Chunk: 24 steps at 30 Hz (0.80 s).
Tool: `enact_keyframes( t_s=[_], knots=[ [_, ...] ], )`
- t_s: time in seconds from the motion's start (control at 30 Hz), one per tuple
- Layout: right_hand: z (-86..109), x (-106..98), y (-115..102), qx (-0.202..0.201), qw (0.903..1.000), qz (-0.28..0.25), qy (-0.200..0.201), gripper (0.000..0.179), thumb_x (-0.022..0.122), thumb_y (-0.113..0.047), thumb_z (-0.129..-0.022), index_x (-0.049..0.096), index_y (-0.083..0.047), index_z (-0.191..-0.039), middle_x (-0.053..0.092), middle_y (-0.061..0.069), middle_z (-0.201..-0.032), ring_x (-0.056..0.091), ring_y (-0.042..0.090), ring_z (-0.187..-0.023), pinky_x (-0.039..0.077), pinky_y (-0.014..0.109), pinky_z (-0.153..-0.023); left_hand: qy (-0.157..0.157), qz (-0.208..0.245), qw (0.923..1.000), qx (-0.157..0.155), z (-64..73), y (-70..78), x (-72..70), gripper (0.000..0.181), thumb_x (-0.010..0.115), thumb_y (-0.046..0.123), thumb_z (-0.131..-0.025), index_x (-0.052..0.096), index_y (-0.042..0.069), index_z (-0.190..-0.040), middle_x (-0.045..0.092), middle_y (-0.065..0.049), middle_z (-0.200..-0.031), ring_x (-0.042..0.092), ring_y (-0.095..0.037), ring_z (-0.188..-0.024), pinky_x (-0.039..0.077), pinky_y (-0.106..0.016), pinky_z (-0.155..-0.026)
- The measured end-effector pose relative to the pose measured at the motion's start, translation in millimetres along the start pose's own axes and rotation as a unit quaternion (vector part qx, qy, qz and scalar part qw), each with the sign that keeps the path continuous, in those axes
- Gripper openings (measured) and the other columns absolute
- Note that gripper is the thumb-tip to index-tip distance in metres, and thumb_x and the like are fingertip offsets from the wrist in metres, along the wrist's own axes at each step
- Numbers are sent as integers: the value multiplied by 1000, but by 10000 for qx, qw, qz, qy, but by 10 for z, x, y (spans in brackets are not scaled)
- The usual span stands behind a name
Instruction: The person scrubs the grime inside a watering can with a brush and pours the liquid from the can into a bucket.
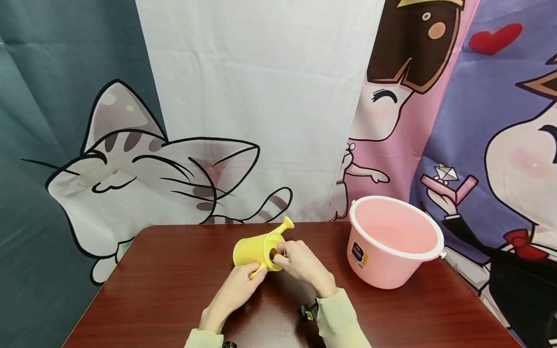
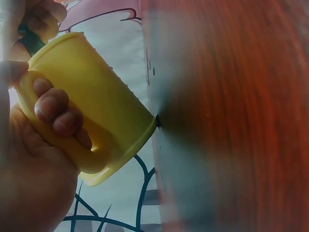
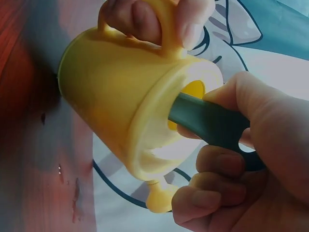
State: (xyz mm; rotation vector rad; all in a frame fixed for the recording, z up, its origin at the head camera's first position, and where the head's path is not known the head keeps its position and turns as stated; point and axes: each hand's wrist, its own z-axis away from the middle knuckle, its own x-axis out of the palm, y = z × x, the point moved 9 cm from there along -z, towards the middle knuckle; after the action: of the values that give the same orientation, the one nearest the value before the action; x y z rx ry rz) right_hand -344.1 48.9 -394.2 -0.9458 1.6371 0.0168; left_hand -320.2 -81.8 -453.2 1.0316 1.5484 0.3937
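A yellow toy watering can (image 1: 250,251) is tilted on its side above the table, its top opening turned to the right and its spout (image 1: 283,226) pointing up and right in the head view. My left hand (image 1: 239,285) grips the can's handle (image 2: 53,130), fingers curled through the loop. With thumb and fingers, my right hand (image 1: 304,263) pinches a dark green flat handle (image 3: 210,120) that has a hole near its end. The front of this green piece reaches into the can's opening (image 3: 195,89). Its far end is hidden inside, so its kind cannot be told.
A pink bucket (image 1: 378,266) with a white rim stands on the right side of the brown wooden table (image 1: 174,290). Behind the table hangs a cartoon-printed cloth (image 1: 261,96). A dark wrist strap (image 1: 310,311) shows at my right cuff.
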Motion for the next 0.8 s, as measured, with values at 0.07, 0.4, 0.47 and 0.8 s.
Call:
enact_keyframes(
  t_s=[0.07, 0.4, 0.47, 0.8],
  knots=[
    [12, -13, 0, 48, 10000, -12, -25, 27, 60, -13, -79, 42, -20, -61, 26, -11, -54, 28, 4, -49, 25, 22, -47, 2, -14, 10000, 12, 7, 6, -3, 37, 56, 34, -100, 45, 21, -67, 31, 13, -61, 31, -2, -55, 30, -20, -53],
    [49, -179, -66, -77, 9998, 67, 152, 24, 64, -14, -82, 51, -23, -64, 32, -13, -55, 35, 3, -51, 31, 21, -48, 1, -55, 10000, -11, 14, -34, -7, 35, 57, 33, -99, 46, 23, -67, 33, 13, -61, 34, -2, -56, 34, -21, -55],
    [54, -196, -74, -67, 9999, 49, 119, 23, 64, -14, -83, 53, -24, -66, 32, -14, -55, 35, 3, -51, 31, 21, -49, -10, -97, 10000, -6, 18, -37, -6, 35, 57, 34, -99, 46, 24, -67, 33, 14, -61, 34, -2, -56, 34, -21, -55],
    [63, -242, -113, -56, 9999, 87, 103, 24, 63, -12, -83, 51, -23, -64, 32, -12, -56, 35, 3, -52, 30, 21, -48, 44, -72, 10000, 51, 20, -21, -25, 36, 59, 30, -98, 45, 22, -66, 31, 14, -60, 33, -1, -56, 32, -20, -54]
  ],
)
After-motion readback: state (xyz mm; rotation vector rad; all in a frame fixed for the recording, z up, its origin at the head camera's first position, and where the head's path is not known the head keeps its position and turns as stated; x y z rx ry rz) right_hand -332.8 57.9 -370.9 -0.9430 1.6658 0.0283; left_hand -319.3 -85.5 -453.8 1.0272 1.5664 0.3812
